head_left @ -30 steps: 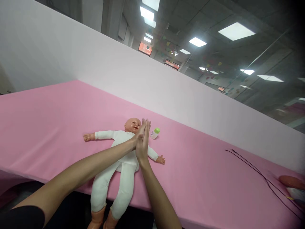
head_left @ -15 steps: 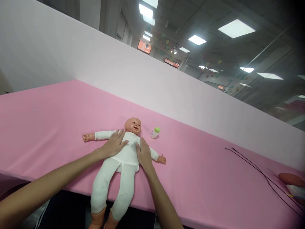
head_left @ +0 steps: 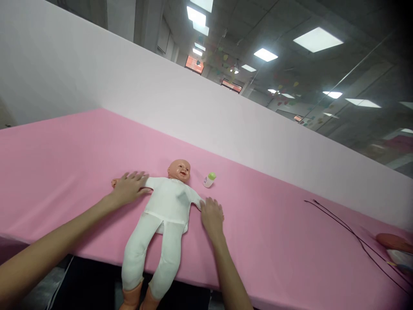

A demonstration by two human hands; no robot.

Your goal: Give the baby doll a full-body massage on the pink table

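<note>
The label [head_left: 206, 181] on the green-capped bottle [head_left: 209, 179] is illegible. A smiling doll [head_left: 169, 200] in white lies face-up, left hand [head_left: 128, 189] and right hand [head_left: 212, 216] over its arms, fingers [head_left: 139, 176] outstretched, gripping nothing.

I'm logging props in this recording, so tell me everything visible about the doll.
The doll lies face up, arms spread, on the pink table, its legs reaching past the near edge. Its bald head looks like shiny plastic, mouth open; the white torso, sleeves and legs look like cloth. The picture's bottom edge cuts off its brownish feet. The person's open left grip lies over one forearm, the open right grip over the other; pressure cannot be told.
</note>
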